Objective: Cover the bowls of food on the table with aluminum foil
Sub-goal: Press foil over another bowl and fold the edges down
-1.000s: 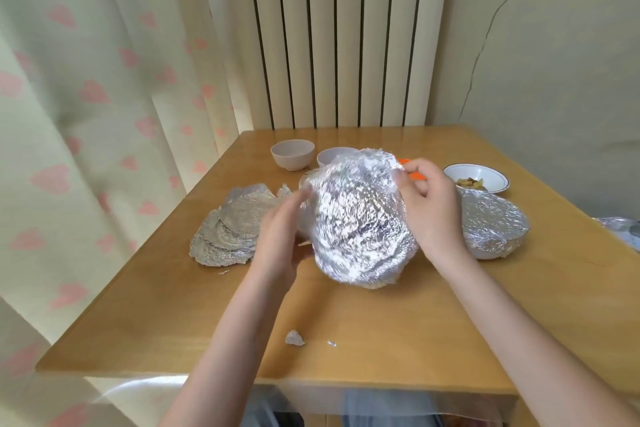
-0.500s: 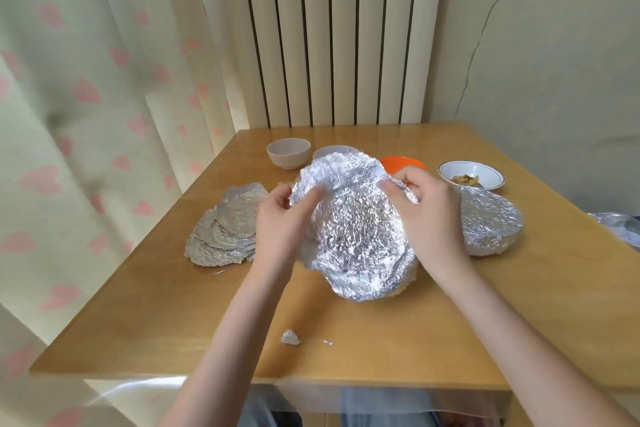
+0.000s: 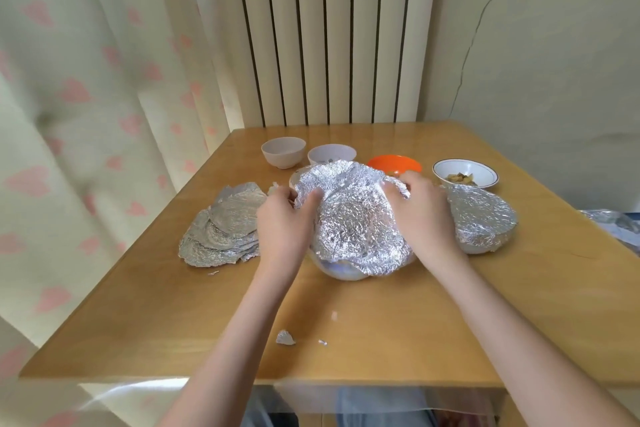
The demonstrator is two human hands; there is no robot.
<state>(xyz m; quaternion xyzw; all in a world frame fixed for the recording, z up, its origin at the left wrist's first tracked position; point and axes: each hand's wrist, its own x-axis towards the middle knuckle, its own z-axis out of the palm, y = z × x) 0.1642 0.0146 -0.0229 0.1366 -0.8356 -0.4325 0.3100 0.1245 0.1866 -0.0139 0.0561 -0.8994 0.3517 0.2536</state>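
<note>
A crinkled sheet of aluminum foil [image 3: 353,218] lies over a white bowl [image 3: 341,270] at the middle of the wooden table [image 3: 381,333]. My left hand [image 3: 284,222] presses the foil's left edge against the bowl's rim. On the other side, my right hand [image 3: 420,215] holds the foil's right edge down. Only the bowl's near wall shows below the foil. A second bowl wrapped in foil [image 3: 479,218] sits to the right. Further back stand a pink bowl [image 3: 283,152], a white bowl [image 3: 331,153], an orange bowl [image 3: 394,164] and a rimmed bowl with food [image 3: 464,174], all uncovered.
A stack of used foil sheets [image 3: 221,229] lies at the left of the table. Small foil scraps [image 3: 285,337] rest near the front edge. A curtain hangs at the left and a ribbed radiator stands behind. More foil [image 3: 613,224] shows at the far right edge.
The foil sheet came down from a raised, tilted hold onto the white bowl. Both hands have slid to the bowl's sides and press the edges down.
</note>
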